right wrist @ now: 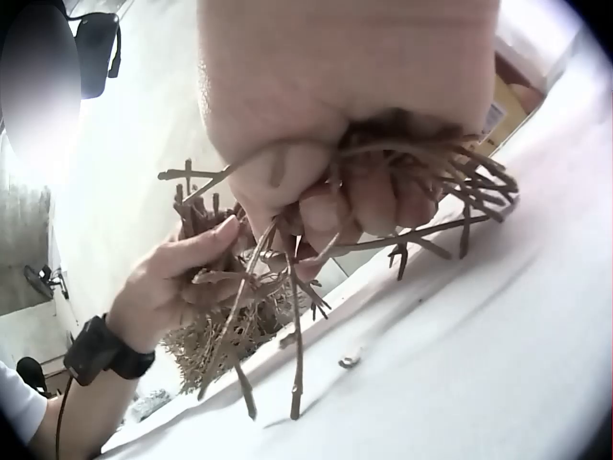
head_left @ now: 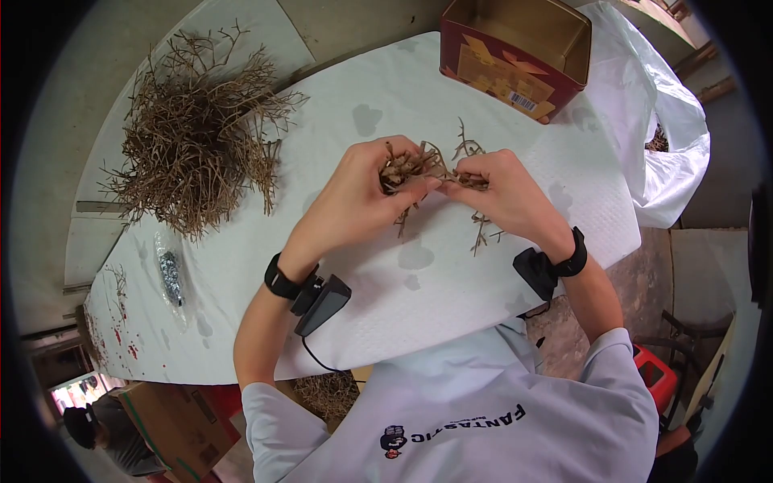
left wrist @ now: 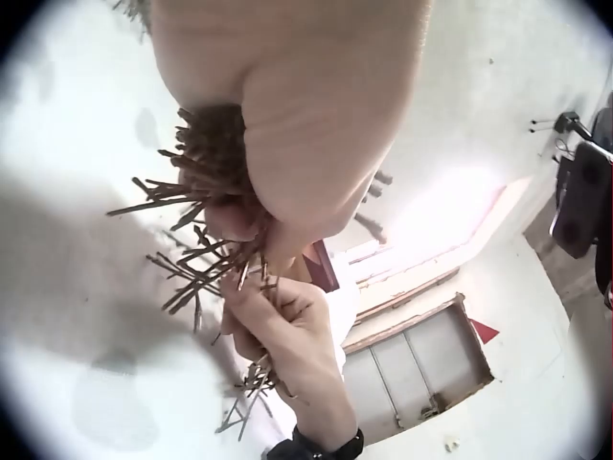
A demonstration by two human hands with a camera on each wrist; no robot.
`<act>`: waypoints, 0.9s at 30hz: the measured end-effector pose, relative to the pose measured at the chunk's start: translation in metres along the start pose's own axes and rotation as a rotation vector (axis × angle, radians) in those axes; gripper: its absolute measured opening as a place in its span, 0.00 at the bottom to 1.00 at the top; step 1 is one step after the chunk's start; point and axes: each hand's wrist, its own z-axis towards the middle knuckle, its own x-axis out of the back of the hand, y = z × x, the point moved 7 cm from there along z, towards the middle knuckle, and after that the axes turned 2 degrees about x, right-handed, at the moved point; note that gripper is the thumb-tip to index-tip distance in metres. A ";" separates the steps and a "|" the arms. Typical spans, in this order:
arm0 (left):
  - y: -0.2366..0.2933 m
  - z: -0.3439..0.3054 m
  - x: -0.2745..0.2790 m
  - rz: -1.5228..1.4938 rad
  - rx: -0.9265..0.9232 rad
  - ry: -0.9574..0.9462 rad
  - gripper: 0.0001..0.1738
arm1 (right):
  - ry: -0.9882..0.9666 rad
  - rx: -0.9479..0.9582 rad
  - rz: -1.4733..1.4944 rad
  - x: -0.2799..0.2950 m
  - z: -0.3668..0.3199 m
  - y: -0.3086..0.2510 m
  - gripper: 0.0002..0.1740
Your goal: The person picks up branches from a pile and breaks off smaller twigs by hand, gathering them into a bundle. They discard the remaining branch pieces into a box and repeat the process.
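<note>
Over the middle of the table, my left hand grips a bunch of dry brown twigs, their cut-looking ends poking out past the fingers. Close beside it, my right hand holds more branching twigs, which stick out above and below the fist. Thumbs and fingertips of both hands nearly meet between the two bunches. In the right wrist view, the right fingers curl round several stems, and forked twigs hang below them. The left palm hides part of its bunch in the left wrist view.
A large heap of twigs lies at the left. At the back right stands an open red and gold tin, next to a white plastic bag. A clear-wrapped packet rests on the white-covered table. Another person is at lower left.
</note>
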 end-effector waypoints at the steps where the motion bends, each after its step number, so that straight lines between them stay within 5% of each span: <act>1: 0.008 -0.003 0.002 0.116 -0.059 -0.020 0.12 | -0.001 0.000 0.001 -0.001 0.000 0.002 0.16; 4: 0.007 -0.005 -0.004 0.181 -0.045 -0.083 0.13 | 0.102 0.149 -0.118 0.000 -0.002 -0.005 0.16; 11: -0.015 -0.005 -0.008 0.121 0.167 -0.158 0.12 | 0.037 0.082 -0.320 0.002 -0.001 -0.001 0.18; 17: 0.026 -0.023 0.007 0.490 -0.206 -0.181 0.05 | -0.019 0.082 -0.388 0.007 0.000 0.006 0.17; 19: 0.034 -0.043 0.038 0.289 -0.180 -0.208 0.06 | 0.125 0.004 -0.401 0.037 0.006 0.031 0.19; 21: 0.033 -0.064 0.094 -0.048 -0.311 0.103 0.06 | 0.206 -0.036 -0.414 0.047 0.004 0.035 0.20; 25: 0.036 -0.044 0.118 -0.286 -0.274 0.111 0.06 | 0.089 0.051 0.002 0.022 0.012 0.014 0.19; 27: 0.036 -0.027 0.099 -0.096 -0.285 0.140 0.07 | 0.008 -0.083 0.397 0.012 0.012 0.018 0.16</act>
